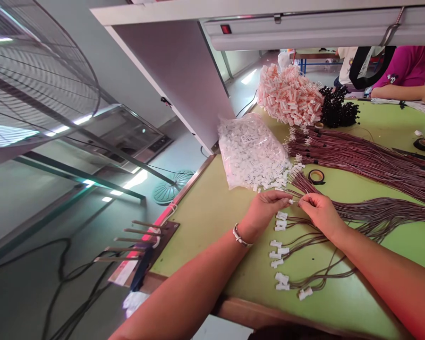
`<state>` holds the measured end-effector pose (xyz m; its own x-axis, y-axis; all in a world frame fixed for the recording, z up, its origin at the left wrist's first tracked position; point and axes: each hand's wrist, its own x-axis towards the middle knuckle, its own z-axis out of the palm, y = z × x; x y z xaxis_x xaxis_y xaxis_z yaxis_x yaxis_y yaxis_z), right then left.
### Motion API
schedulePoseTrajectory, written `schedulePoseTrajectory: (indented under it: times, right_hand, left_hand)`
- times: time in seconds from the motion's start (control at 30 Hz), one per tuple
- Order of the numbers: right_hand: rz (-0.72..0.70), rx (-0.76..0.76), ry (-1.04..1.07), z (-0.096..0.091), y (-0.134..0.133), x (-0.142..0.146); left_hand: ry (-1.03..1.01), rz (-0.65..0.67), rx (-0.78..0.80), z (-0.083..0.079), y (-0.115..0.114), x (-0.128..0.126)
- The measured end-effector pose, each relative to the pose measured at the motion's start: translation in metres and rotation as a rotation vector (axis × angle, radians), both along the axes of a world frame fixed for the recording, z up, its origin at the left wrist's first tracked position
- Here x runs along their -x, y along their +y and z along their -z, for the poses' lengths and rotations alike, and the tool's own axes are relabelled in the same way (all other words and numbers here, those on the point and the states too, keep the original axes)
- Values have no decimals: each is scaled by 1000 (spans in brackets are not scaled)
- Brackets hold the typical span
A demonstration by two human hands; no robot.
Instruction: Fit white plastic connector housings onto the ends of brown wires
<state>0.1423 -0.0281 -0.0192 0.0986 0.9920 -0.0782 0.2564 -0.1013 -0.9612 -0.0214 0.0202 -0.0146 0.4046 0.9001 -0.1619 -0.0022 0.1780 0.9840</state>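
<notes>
My left hand (265, 208) pinches a small white plastic connector (291, 201) over the green table (212, 208). My right hand (320, 212) pinches the end of a thin brown wire (299, 200) right against that connector. Just below my hands lie several brown wires with white connectors (279, 245) on their ends. A loose bundle of brown wires (375, 210) runs off to the right from under my right hand. A torn clear bag of white connectors (251, 151) lies just beyond my left hand, with some spilled out.
Long bundles of brown wires (357, 156) cross the table's right side. A tape roll (316, 176), another tape roll (423, 144), a heap of pink-and-white parts (290, 94) and black parts (338, 108) lie farther back. Another person's arm (403, 92) rests at the far right. A fan guard (38, 75) stands left.
</notes>
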Motion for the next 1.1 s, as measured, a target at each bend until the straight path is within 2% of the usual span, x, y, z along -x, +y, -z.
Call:
schedulePoseTrajectory:
  times: [0.07,0.13,0.23,0.37,0.5,0.73,0.97,1.1]
  right_hand:
    - [-8,-28,-30,1,1,0]
    - [-9,-41,-44,0,2,1]
    - [1,-12,-5,-2,2,0]
    - [35,111,105,-3,3,-1]
    - [65,163,197,-1,4,-2]
    - [29,61,34,-5,1,0]
    - [63,206,177,-9,2,1]
    - [52,203,132,-8,1,0]
  left_hand:
    - [39,-20,-94,2,-1,-2]
    - [45,-44,-116,4,-3,-5]
    - [13,-60,-5,5,-5,-9]
    - [-138,-27,190,0,-5,-10]
    - [-191,-29,271,-6,-3,-7]
    - [-69,31,241,-3,-1,-6]
    - [-92,-1,241,-3,0,-5]
    - [-93,7,226,-2,2,-3]
